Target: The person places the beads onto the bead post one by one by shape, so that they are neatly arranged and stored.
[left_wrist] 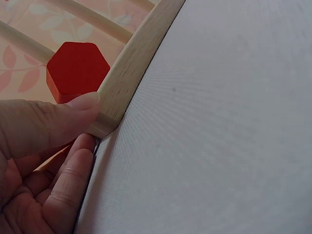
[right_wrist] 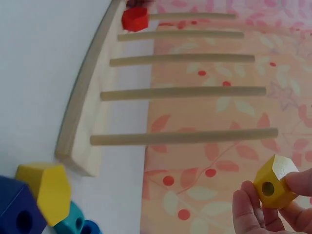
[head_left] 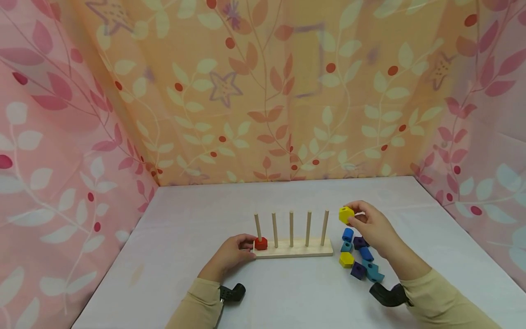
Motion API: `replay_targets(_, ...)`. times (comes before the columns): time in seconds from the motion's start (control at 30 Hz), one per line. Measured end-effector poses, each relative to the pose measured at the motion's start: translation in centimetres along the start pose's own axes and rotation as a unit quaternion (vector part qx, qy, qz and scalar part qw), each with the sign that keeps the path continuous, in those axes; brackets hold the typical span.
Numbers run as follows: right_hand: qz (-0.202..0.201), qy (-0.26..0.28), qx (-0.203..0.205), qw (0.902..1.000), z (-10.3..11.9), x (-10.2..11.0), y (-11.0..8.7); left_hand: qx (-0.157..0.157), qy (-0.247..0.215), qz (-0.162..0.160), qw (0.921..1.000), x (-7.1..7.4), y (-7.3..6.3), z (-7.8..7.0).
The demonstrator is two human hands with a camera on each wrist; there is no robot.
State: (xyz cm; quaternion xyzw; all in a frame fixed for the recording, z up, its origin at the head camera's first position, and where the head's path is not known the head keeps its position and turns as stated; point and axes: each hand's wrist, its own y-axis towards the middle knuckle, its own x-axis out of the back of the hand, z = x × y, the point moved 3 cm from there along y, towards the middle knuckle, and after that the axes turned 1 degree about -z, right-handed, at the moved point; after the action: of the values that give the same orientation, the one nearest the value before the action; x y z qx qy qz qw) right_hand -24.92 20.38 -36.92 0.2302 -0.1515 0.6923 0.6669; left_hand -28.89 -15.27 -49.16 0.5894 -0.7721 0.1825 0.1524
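Near the right edge of the table [head_left: 296, 292] in the head view, the right hand [head_left: 371, 224] is raised above loose coloured blocks [head_left: 365, 254], pinching a yellow hexagonal block [head_left: 346, 214] at its fingertips. Left of the table's middle, the left hand [head_left: 234, 251] grips the near-left corner of a peg stand [head_left: 293, 251], beside a red block [head_left: 260, 244] on its leftmost peg. Leaf-patterned curtains [head_left: 263, 91] rise past the white table's far edge.

Left wrist view: the thumb presses the stand's front, fingers curled by its end.

Right wrist view: thumb and fingers close on the yellow hexagonal block, its hole showing, apart from the pegs.
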Motion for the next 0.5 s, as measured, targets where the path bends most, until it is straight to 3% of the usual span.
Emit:
replay_targets(0.23,-0.018,0.063,0.041,0.9970,2.0,-0.4,0.9,-0.008,0.004,0.001,1.0000,0.0,0.1,0.2)
replay_targets(0.5,0.003,0.123,0.083,0.9890,4.8,-1.7,1.8,-0.009,-0.001,-0.002,1.0000,0.1,0.2,0.2)
